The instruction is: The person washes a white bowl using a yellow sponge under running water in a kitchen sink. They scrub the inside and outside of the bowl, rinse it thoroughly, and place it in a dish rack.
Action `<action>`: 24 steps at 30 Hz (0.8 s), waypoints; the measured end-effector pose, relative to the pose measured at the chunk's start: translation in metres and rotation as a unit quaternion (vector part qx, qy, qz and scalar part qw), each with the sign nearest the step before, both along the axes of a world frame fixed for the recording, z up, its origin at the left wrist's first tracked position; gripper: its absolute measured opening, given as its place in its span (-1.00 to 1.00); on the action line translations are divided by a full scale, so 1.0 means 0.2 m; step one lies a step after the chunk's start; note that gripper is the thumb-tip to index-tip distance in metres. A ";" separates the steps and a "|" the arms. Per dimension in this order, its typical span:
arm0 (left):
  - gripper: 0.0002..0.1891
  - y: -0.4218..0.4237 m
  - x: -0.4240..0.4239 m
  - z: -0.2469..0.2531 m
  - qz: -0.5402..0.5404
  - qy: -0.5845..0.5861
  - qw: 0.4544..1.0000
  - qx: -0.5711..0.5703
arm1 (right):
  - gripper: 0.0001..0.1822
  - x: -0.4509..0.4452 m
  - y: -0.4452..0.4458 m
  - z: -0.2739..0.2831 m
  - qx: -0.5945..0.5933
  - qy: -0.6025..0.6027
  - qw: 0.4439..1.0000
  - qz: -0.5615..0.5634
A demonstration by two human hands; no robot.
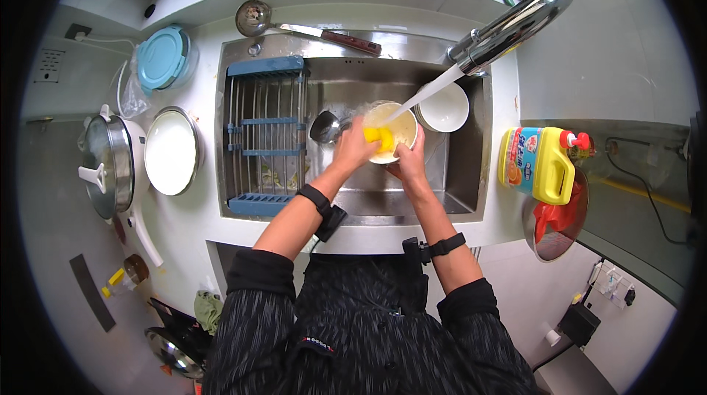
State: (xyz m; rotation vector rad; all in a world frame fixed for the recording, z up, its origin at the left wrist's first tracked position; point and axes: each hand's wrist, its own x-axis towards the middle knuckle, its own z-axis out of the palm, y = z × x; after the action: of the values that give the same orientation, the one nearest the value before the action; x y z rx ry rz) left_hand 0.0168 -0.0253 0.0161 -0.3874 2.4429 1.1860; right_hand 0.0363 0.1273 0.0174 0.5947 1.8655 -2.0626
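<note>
Over the steel sink, my right hand grips a white bowl by its rim, thumb on the near edge. My left hand holds a yellow sponge against the bowl's inside. Water from the chrome faucet runs into this bowl. Stacked white bowls rest in the sink to the right. Left of my left hand lies a dark, rounded utensil, partly hidden, its kind unclear. A drying rack with blue plastic ends and metal rods spans the sink's left part.
A steel ladle lies behind the sink. At the left stand a white dish, an electric pot with glass lid and a blue-lidded container. Right of the sink are a yellow detergent jug and a metal strainer with a red bag.
</note>
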 end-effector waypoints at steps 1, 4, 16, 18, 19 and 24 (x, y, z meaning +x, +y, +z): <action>-0.38 -0.03 -0.02 0.03 -0.054 0.101 0.991 -0.070 | -0.16 -0.01 0.03 0.02 -0.031 -0.034 0.998 0.031; -0.59 -0.12 -0.08 0.15 -0.230 0.359 0.868 -0.256 | -0.18 -0.01 0.02 0.13 -0.101 -0.098 0.989 0.041; -0.78 0.00 -0.12 0.08 -0.293 0.163 0.916 -0.222 | -0.28 -0.02 -0.08 0.18 -0.094 -0.083 0.990 0.064; -0.73 0.03 -0.11 0.04 -0.193 0.170 0.954 -0.152 | -0.26 0.00 -0.11 0.20 -0.074 -0.085 0.992 0.052; -0.72 0.05 -0.11 0.04 -0.152 0.166 0.969 -0.103 | -0.26 0.00 -0.11 0.16 -0.070 -0.069 0.994 0.046; -0.71 0.06 -0.07 -0.01 -0.289 0.077 0.954 0.009 | -0.26 -0.01 0.00 -0.08 -0.100 -0.069 0.992 0.019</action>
State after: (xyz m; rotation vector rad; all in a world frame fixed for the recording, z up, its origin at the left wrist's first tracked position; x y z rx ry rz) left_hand 0.0036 -0.0141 0.0151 0.4232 2.4130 0.9979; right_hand 0.0350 0.1280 0.0014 0.6289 1.5581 -2.0945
